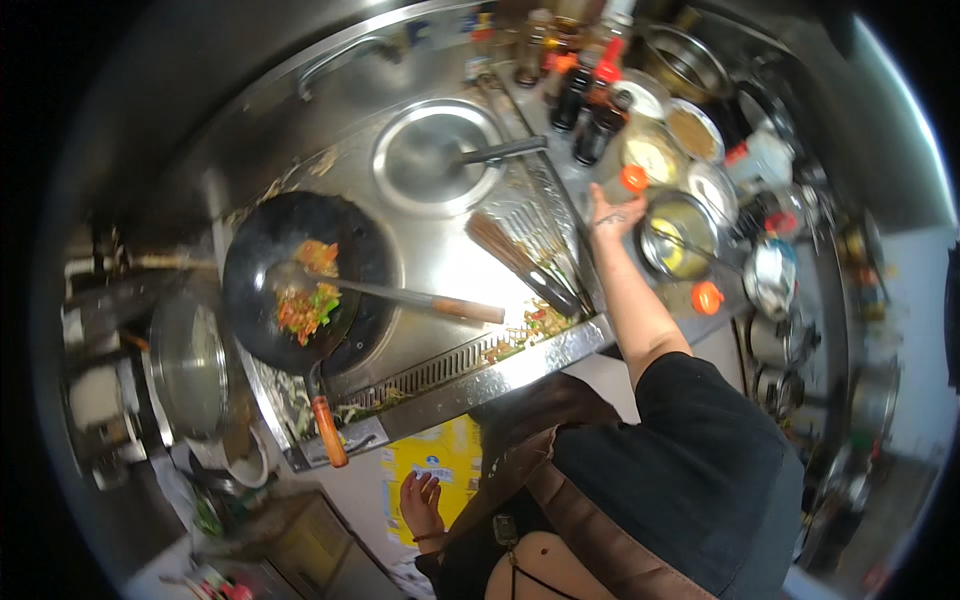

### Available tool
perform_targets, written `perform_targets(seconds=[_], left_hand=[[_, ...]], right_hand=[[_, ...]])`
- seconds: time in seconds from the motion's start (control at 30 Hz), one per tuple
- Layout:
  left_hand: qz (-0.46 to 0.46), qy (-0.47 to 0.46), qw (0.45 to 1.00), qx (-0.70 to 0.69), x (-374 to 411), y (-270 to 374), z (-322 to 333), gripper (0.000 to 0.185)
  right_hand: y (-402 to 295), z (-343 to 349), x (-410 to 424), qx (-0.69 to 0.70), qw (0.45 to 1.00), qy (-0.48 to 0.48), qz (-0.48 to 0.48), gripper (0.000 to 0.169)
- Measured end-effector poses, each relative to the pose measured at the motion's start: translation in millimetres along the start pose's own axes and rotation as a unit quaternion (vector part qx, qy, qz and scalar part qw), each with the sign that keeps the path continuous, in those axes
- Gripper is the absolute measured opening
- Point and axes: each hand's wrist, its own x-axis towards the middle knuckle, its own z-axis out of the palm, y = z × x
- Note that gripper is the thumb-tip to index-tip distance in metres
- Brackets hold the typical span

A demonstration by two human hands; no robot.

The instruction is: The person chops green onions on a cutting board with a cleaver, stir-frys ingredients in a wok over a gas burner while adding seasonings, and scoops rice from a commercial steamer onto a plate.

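Observation:
My right hand (pixel 616 214) reaches out to the right side of the stove and is closed around a squeeze bottle with an orange cap (pixel 634 178). My left hand (pixel 421 501) hangs low before the stove's front edge, fingers loosely curled, holding nothing visible. A black wok (pixel 365 259) sits on the stove at left with chopped red and green food (pixel 307 307) in it. A ladle (pixel 405 295) rests in the wok, its wooden handle pointing right. The wok's own wooden handle (pixel 329 431) points towards me.
A wok brush (pixel 517 262) lies on the steel stove top. Behind it a ladle (pixel 502 150) rests in a round pan (pixel 390 154). Sauce bottles (pixel 596 135), bowls and a second orange-capped bottle (pixel 706 298) crowd the right counter. A large pot (pixel 187 367) stands left; a faucet (pixel 330 60) projects behind.

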Motion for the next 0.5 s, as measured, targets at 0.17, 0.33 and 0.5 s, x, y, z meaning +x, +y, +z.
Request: perform_targets(seconds=[0.17,0.33,0.5], left_hand=[[0.006,0.025,1.0,-0.018,-14.3,7.3,15.1,0.035],[-0.001,0.042,0.999,-0.032,-8.5,-35.4,-19.7,0.034],[0.05,0.017,0.999,-0.002,9.9,-46.4,-39.7,0.035]], right_hand=[[-26.3,19.8,29.8,0.416,0.847,-0.22,0.247,0.05],[-210.3,12.4,-57.6,-0.06,0.732,-0.297,-0.61,0.029],[-326.1,37.7,-208.9,-0.097,0.493,-0.258,-0.825,0.022]])
